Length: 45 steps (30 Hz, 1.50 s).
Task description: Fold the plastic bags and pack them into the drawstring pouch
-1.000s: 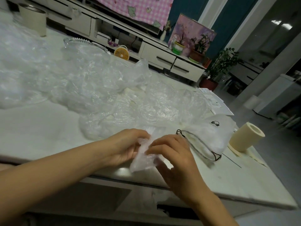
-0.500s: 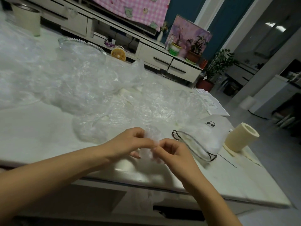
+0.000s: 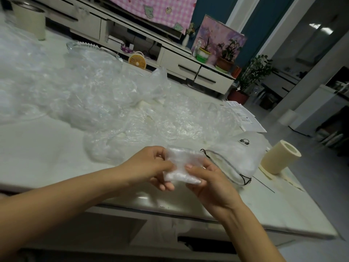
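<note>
A person's left hand and right hand hold a folded plastic bag just above the near edge of a pale table, at lower centre of the frame. The left hand pinches the packet's left edge between thumb and curled fingers; the right hand grips its lower right part, thumb laid across the front, fingers tucked behind. The packet is close to square, so its long axis is hard to call; its broad face is turned up toward the camera and its top edge runs left to right. Just right of the hands, the drawstring pouch lies on the table, its black-corded mouth gaping toward the lower left, its body stretching away to the upper right, with clear plastic visible inside. A heap of loose plastic bags sprawls across the left and centre of the tabletop. A cream-coloured roll stands beside the pouch at right, printed papers beyond it
</note>
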Motion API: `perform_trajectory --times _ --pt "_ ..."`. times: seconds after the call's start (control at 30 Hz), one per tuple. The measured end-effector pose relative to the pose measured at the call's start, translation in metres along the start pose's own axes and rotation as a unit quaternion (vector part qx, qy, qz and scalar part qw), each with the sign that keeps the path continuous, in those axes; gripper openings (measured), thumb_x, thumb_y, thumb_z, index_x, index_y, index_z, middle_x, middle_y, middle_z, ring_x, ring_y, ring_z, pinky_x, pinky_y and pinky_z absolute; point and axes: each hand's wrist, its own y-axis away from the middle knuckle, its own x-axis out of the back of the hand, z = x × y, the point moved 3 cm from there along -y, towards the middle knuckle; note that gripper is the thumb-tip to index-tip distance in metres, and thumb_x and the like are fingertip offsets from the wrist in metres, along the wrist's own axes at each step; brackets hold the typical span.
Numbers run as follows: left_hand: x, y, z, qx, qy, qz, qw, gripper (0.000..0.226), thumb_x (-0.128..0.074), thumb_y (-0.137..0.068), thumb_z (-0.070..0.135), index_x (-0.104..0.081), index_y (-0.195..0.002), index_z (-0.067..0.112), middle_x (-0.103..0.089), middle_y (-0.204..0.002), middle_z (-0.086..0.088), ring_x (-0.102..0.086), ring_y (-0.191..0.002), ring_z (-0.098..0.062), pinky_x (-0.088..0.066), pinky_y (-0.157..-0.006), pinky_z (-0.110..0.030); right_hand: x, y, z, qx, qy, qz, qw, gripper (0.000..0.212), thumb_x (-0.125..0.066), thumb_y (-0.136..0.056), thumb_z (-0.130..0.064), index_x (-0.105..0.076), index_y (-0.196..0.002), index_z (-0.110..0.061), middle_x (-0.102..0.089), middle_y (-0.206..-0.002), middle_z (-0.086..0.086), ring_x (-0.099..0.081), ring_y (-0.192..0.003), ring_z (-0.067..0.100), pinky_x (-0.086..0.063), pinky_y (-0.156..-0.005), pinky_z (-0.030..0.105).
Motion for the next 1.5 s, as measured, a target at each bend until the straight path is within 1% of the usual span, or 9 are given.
perform_trajectory --times 0.13,0.27,0.43,0.57,0.67,0.9,1.17,1.37,1.5 --pt "0.000 -0.003 -0.006 0.009 0.017 0.040 0.999 0.021 -0.052 -0.088 -0.006 -0.056 -0.108 -0.006 -0.061 -0.066 -0.017 -0.058 -0.043 -0.014 -0.044 -0.040 -0.019 -0.003 0.000 0.004 -0.003 -0.010 0.016 1.000 0.034 -0.053 -0.073 0.013 -0.053 -0.053 -0.014 -0.054 -0.057 0.000 -0.050 -0.048 0.007 -0.037 -0.044 0.015" --pt "-0.002 -0.002 -0.005 0.000 0.048 0.052 0.997 0.031 -0.045 -0.082 -0.017 -0.061 -0.097 0.006 -0.063 -0.070 -0.012 -0.052 -0.038 -0.012 -0.040 -0.038 -0.019 -0.001 0.001 0.004 0.012 0.041 0.018 0.999 0.053 -0.040 -0.076 0.020 -0.054 -0.040 -0.016 -0.059 -0.064 0.002 -0.050 -0.055 0.010 -0.033 -0.047 0.016" --pt "-0.001 -0.002 -0.002 -0.016 0.076 0.071 0.994 0.038 -0.038 -0.080 -0.022 -0.056 -0.062 0.007 -0.071 -0.096 -0.009 -0.047 -0.035 -0.010 -0.038 -0.037 -0.017 0.005 0.003 -0.003 -0.004 0.107 -0.015 0.994 0.017 -0.049 -0.062 -0.015 -0.063 -0.054 -0.012 -0.068 -0.100 0.019 -0.059 -0.083 0.022 -0.042 -0.070 0.031" --pt "0.001 -0.001 0.000 -0.051 0.015 0.046 0.998 0.045 -0.037 -0.080 -0.021 -0.053 -0.049 0.008 -0.071 -0.093 0.000 -0.050 -0.036 -0.010 -0.040 -0.042 -0.018 0.019 0.003 -0.006 -0.016 0.138 0.032 0.990 0.021 -0.063 -0.075 -0.027 -0.063 -0.080 -0.007 -0.069 -0.095 0.010 -0.061 -0.086 0.023 -0.047 -0.071 0.034" --pt "-0.003 0.003 0.002 -0.077 -0.047 0.013 0.996 0.043 -0.038 -0.079 -0.022 -0.055 -0.052 0.007 -0.071 -0.090 0.003 -0.051 -0.037 -0.011 -0.041 -0.046 -0.020 0.017 0.003 0.003 -0.073 0.165 -0.038 0.983 0.047 -0.068 -0.070 -0.021 -0.059 -0.112 -0.002 -0.065 -0.097 0.011 -0.060 -0.084 0.021 -0.047 -0.068 0.031" --pt "-0.007 -0.007 0.004 -0.003 -0.013 -0.031 0.999 0.020 -0.056 -0.067 0.017 -0.065 -0.051 0.013 -0.065 -0.080 -0.016 -0.052 -0.046 -0.015 -0.040 -0.048 -0.020 0.017 0.008 0.002 -0.052 0.261 -0.040 0.963 0.011 -0.065 -0.083 0.001 -0.067 -0.089 -0.008 -0.063 -0.079 0.008 -0.059 -0.066 0.012 -0.048 -0.062 0.020" --pt "-0.015 -0.012 0.013 -0.089 -0.113 0.014 0.990 0.026 -0.056 -0.080 -0.009 -0.064 -0.074 0.015 -0.060 -0.078 -0.006 -0.053 -0.053 -0.005 -0.043 -0.053 -0.013 0.029 0.023 0.001 -0.002 0.323 -0.016 0.946 0.010 -0.063 -0.086 -0.005 -0.065 -0.088 0.004 -0.063 -0.080 0.013 -0.058 -0.066 0.012 -0.047 -0.064 0.019" --pt "-0.050 -0.027 -0.006 0.096 0.092 -0.042 0.990 0.019 -0.048 -0.082 -0.010 -0.064 -0.084 0.001 -0.055 -0.057 -0.004 -0.044 -0.048 -0.010 -0.035 -0.045 -0.016 0.049 0.030 -0.006 0.092 0.242 0.030 0.965 0.025 -0.069 -0.067 -0.018 -0.075 -0.087 -0.006 -0.064 -0.118 -0.004 -0.062 -0.106 0.010 -0.050 -0.086 0.024" --pt "-0.076 -0.043 -0.018 0.256 0.223 -0.076 0.938 0.013 -0.039 -0.083 -0.005 -0.050 -0.078 -0.002 -0.052 -0.062 -0.010 -0.043 -0.046 -0.014 -0.039 -0.040 -0.016 0.064 0.032 -0.006 0.056 0.134 0.041 0.989 0.035 -0.067 -0.068 -0.010 -0.069 -0.101 0.000 -0.069 -0.111 0.011 -0.066 -0.098 0.017 -0.051 -0.085 0.023"
